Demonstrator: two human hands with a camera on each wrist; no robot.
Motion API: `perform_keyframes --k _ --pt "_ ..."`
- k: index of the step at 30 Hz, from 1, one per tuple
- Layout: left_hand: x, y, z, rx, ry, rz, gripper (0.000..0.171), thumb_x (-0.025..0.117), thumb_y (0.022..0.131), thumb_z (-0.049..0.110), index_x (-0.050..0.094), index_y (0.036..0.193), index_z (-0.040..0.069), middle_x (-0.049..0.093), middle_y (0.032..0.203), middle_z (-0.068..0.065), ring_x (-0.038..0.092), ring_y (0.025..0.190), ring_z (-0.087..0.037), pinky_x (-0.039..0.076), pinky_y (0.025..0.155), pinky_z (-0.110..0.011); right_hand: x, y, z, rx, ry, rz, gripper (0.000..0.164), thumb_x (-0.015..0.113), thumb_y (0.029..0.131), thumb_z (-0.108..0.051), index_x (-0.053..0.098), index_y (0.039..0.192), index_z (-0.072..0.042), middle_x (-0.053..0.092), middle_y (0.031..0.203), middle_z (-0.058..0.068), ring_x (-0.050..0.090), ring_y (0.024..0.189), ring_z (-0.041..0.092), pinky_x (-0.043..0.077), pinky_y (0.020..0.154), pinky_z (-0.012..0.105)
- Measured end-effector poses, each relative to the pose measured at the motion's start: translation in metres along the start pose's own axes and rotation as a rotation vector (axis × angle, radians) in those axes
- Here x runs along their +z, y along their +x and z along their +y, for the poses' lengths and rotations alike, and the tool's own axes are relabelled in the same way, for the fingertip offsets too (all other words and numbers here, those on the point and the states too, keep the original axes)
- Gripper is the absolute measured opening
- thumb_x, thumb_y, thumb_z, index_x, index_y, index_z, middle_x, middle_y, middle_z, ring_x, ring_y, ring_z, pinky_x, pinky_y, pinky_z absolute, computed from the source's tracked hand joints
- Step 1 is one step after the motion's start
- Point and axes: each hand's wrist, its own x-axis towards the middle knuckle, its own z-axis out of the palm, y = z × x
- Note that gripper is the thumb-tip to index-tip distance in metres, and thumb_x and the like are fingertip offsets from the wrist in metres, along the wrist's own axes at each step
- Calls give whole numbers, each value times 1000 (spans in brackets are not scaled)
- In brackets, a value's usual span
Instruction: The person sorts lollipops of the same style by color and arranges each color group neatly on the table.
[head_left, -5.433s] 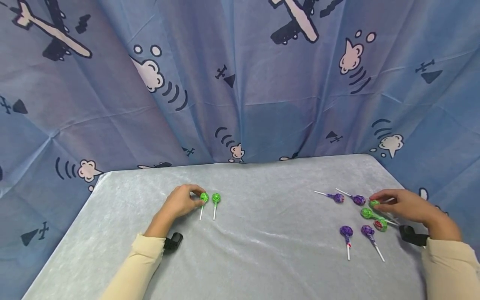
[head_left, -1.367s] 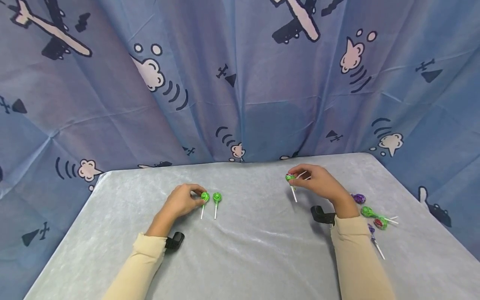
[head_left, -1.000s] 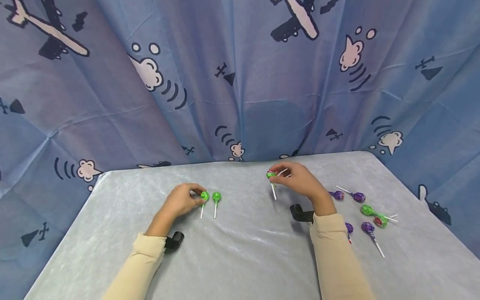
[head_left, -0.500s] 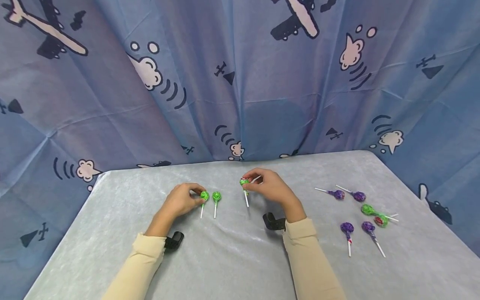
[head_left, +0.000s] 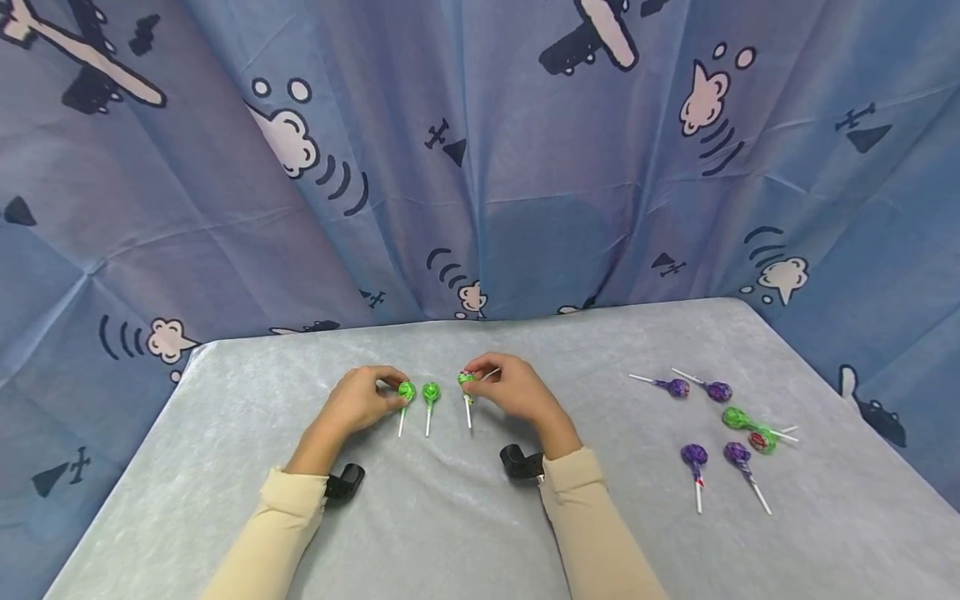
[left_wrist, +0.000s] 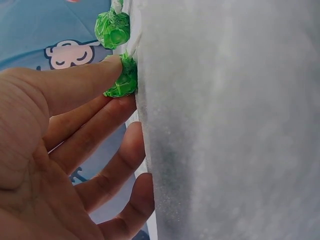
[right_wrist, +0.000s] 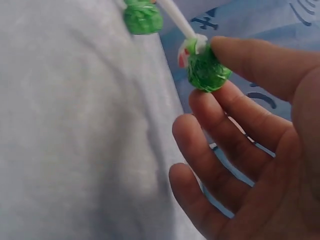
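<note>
My left hand [head_left: 363, 400] pinches the head of a green-wrapped lollipop [left_wrist: 125, 80] between thumb and fingers; its white stick points toward me on the table. Just right of it lies a second green lollipop [head_left: 431, 392], lined up the same way and touched by neither hand. My right hand [head_left: 513, 387] holds a third green lollipop [right_wrist: 209, 74] by its head, with thumb on one side and fingertips on the other. Its stick [head_left: 468, 414] points down toward me, a short way right of the middle lollipop. The right hand's other fingers [right_wrist: 187, 132] are spread and loosely bent.
On the right of the grey cloth-covered table [head_left: 420, 517] lie purple lollipops [head_left: 694, 456], several in all. Among them, two green lollipops [head_left: 735, 418] have their sticks crossing. A blue patterned curtain [head_left: 555, 242] hangs behind the table's far edge.
My right hand has taken a green lollipop from the right-hand group and carried it left, beside the other two green ones. The left hand has stayed on its lollipop.
</note>
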Motion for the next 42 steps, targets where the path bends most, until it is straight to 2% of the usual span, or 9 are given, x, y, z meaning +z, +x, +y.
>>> perform_keyframes --k 5,13,23,42 --pt "-1 -1 0 4 0 4 29 79 85 23 74 114 21 74 112 -1 68 102 -22 51 90 -46 7 2 4 1 -33 23 24 78 84 -25 73 107 -16 69 97 0 64 90 15 50 82 31" --pt "-4 -2 0 -3 8 4 29 78 86 23 74 115 21 74 113 -1 68 101 -22 51 89 -46 13 4 0 -6 -87 36 25 79 83 -24 73 105 -13 70 93 0 60 82 11 48 76 27" --pt "0 -2 1 1 0 -6 30 79 85 23 74 115 20 74 112 -2 68 101 -22 52 89 -45 19 3 1 31 -144 40 22 80 83 -27 73 101 -16 66 88 -3 56 77 11 44 71 26" --pt "1 0 -1 11 6 0 29 78 86 22 74 115 20 74 111 -1 68 101 -23 52 90 -45 20 4 2 30 -155 38 17 77 86 -24 74 100 -16 67 88 -3 57 78 10 46 73 26"
